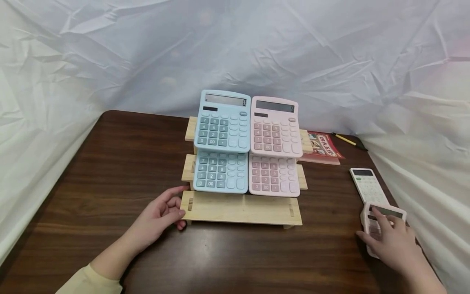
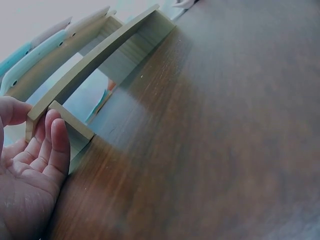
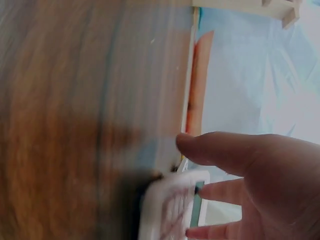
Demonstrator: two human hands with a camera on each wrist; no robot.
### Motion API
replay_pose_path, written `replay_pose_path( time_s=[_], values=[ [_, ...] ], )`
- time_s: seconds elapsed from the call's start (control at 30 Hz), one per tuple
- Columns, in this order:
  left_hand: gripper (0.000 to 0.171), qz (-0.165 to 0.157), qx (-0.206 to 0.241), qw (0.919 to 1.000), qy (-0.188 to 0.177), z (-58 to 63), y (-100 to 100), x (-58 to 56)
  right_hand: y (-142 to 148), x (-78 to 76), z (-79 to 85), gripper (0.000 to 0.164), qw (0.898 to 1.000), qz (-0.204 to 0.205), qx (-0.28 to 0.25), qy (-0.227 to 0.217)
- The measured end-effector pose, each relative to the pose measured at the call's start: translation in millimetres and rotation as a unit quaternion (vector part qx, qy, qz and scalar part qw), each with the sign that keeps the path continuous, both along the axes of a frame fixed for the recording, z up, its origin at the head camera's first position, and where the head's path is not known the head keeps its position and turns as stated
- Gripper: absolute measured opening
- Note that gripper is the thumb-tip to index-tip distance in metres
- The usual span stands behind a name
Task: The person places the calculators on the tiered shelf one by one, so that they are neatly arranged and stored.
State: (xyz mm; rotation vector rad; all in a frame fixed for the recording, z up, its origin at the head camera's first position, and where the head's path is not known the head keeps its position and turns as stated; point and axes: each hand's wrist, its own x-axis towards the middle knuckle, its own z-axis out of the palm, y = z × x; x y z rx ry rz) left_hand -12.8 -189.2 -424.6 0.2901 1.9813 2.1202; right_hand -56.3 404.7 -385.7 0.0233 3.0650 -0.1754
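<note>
My left hand [image 1: 163, 210] pinches the left end of the lowest board of a wooden tiered stand [image 1: 238, 207]; in the left wrist view the thumb lies on top and fingers are curled beneath. At the right table edge, my right hand [image 1: 394, 241] reaches over a pale pink calculator [image 1: 374, 226]. Fingertips touch it near its display, while the thumb [image 3: 200, 150] stands apart from it in the right wrist view. On the stand's upper tiers lean two blue calculators, an upper one [image 1: 222, 122] and a lower one [image 1: 220, 173], beside two pink ones, upper [image 1: 276, 126] and lower [image 1: 273, 175].
A slim white calculator [image 1: 368, 185] lies just beyond the pale pink one. Behind the stand on the right are a red booklet [image 1: 324, 145] and a yellow pen [image 1: 345, 139]. White cloth [image 1: 147, 53] hangs around the dark wooden table [image 1: 110, 163].
</note>
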Motion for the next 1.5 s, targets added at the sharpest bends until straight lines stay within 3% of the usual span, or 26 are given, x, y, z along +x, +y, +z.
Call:
replay_pose_path(
  time_s=[0.17, 0.27, 0.47, 0.67, 0.8, 1.1, 1.5],
  values=[
    [0.057, 0.000, -0.001, 0.9999, -0.010, -1.0, 2, -0.9, 11, -0.1, 0.5, 0.100, 0.998, -0.038, -0.011, 0.052],
    [0.057, 0.001, -0.003, 0.9999, -0.014, -0.5, 2, -0.9, 18, 1.3, -1.6, 0.112, 0.998, -0.053, -0.022, 0.030],
    [0.056, 0.006, -0.006, 0.9999, -0.012, 1.2, 1, -0.3, 18, 0.7, -6.8, 0.118, 0.999, -0.015, -0.048, -0.005],
    [0.056, 0.005, -0.008, 0.9999, -0.011, 0.8, 0, -0.3, 7, -1.4, -3.6, 0.121, 0.995, -0.068, -0.044, -0.062],
    [0.056, 0.003, -0.008, 0.9999, -0.009, -0.1, 0, 0.3, -6, -1.9, -1.6, 0.120, 0.995, -0.073, -0.049, -0.047],
    [0.056, 0.006, -0.011, 0.9999, -0.006, 1.1, 0, -1.7, -57, 14.9, 15.5, 0.118, 0.996, -0.011, -0.083, 0.031],
    [0.055, 0.011, -0.017, 0.9997, -0.015, 1.1, 0, -1.7, -123, 34.2, 18.3, 0.121, 0.982, 0.096, -0.144, 0.079]
  ],
)
